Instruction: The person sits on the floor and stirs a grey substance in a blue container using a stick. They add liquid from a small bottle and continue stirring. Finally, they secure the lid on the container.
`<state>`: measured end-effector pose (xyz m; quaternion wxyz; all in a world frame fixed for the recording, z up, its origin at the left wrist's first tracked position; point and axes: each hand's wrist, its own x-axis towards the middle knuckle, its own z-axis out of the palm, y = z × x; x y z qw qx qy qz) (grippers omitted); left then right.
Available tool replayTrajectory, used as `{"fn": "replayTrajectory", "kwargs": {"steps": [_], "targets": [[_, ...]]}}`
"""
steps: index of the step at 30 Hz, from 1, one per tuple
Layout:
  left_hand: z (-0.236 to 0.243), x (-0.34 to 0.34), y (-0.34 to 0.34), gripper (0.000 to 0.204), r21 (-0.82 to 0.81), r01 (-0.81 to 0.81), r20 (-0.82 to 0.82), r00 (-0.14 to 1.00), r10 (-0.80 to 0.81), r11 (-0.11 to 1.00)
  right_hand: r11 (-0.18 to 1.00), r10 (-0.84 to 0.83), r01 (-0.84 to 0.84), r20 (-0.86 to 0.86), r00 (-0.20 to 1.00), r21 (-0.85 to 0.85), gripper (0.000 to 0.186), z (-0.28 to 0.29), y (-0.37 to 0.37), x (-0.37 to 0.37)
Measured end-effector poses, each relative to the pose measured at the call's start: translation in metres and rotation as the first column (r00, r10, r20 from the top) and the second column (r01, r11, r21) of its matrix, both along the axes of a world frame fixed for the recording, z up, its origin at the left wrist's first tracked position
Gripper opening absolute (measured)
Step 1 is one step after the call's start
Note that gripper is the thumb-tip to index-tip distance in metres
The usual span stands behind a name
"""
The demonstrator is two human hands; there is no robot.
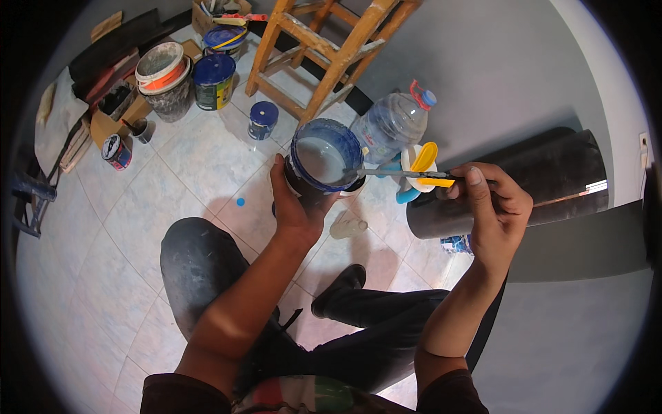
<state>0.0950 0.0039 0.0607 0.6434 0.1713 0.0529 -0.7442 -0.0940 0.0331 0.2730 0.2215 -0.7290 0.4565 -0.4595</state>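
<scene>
My left hand (298,205) is closed around the lower side of a small blue paint tub (347,140), raised above the floor and tilted so its opening shows. Inside is a pale grey liquid (321,160); dried paint coats the rim. Between the thumb and fingers of my right hand (493,203) is a long, thin, paint-smeared stirring tool (396,174), lying almost level. Its far end reaches the tub's right rim; whether it dips into the liquid, I cannot tell. Behind the tool show yellow and white items (424,157), partly covered.
A big clear plastic bottle (393,124) stands beyond the tub, near a wooden ladder (317,48). Paint cans (214,81) and stained buckets (165,83) stand at the far left. Black rolls (510,186) lie along the right wall. A small clear bottle (348,226) rests below the tub.
</scene>
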Motion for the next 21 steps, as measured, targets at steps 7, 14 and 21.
{"fn": "replayTrajectory", "kwargs": {"steps": [7, 14, 21], "targets": [[-0.001, 0.000, -0.002, 0.083, 0.039, -0.003, -0.028, 1.000, 0.004, 0.999, 0.993, 0.063, -0.060, -0.023, 0.998, 0.100, 0.016, -0.020, -0.010, 0.013], [0.001, 0.000, -0.002, 0.082, -0.031, -0.013, -0.024, 1.000, 0.012, 0.999, 0.979, 0.131, -0.088, -0.240, 0.962, 0.183, 0.014, -0.024, -0.011, -0.001], [0.006, -0.003, -0.002, 0.082, -0.017, -0.016, -0.010, 1.000, 0.016, 1.000, 0.987, 0.125, -0.093, -0.276, 0.953, 0.129, 0.015, 0.000, 0.002, -0.023]]}}
